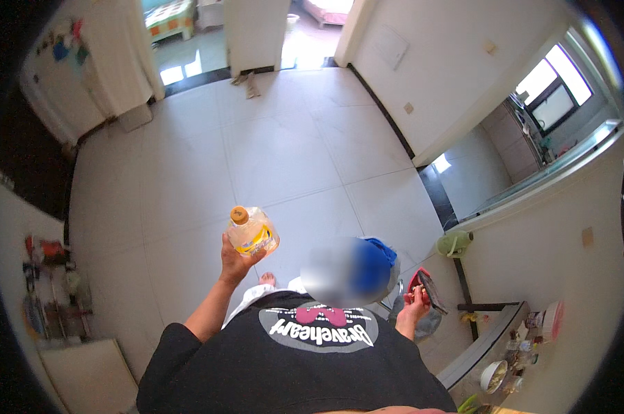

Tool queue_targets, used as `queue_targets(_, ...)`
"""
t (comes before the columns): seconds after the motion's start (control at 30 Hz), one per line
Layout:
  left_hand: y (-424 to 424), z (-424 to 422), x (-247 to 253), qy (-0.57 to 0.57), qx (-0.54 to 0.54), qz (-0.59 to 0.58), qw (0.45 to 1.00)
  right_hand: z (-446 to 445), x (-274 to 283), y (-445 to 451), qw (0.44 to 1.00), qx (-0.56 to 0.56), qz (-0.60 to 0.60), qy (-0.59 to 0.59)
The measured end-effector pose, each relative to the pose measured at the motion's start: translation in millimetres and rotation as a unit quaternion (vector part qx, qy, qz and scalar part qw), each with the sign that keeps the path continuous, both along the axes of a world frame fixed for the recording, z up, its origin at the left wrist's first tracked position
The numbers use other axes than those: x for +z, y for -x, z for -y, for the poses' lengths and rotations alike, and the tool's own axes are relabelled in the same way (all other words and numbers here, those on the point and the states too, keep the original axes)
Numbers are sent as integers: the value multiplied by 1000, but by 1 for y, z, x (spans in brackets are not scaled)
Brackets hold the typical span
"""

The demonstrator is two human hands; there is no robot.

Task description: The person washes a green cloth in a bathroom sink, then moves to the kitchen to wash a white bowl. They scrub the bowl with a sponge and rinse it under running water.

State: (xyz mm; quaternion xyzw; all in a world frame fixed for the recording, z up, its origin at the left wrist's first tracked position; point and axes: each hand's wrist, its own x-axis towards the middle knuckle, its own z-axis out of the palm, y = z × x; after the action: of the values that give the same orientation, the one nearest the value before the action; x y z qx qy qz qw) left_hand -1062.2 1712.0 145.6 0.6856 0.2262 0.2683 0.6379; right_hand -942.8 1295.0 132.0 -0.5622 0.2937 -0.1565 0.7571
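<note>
My left hand (239, 264) grips a clear plastic bottle (268, 227) with an orange cap and a yellow label, out in front of my body at left. The bottle leans, its cap towards the upper left. At my right side, my right hand (415, 309) holds a flat dark object with a red part (432, 292), possibly a phone in an open flip case. Between the hands, close to my waist, is a rounded white and blue thing (376, 266). Most of it is blurred, so I cannot tell what it is.
A green watering can (453, 243) stands by the right wall. At lower right, a table (477, 339) bears a white bowl (493, 376), bottles and a pink tub. A grey stool seat (426, 323) is beneath my right hand. Storage shelves (58, 315) stand left; doorways open ahead.
</note>
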Motion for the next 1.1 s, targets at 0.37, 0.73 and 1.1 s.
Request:
queue_targets(0.37, -241, -26, -9, 82, -137, 19, 987, -26, -17, -136, 992, -126, -25, 17)
queue_targets(0.73, -487, 17, -8, 93, -231, -25, 968, -12, -15, -342, 988, -155, 19, 21)
queue_targets(1.1, -731, 109, -11, 104, -404, -20, 909, 38, -25, -500, 963, -263, 39, 29)
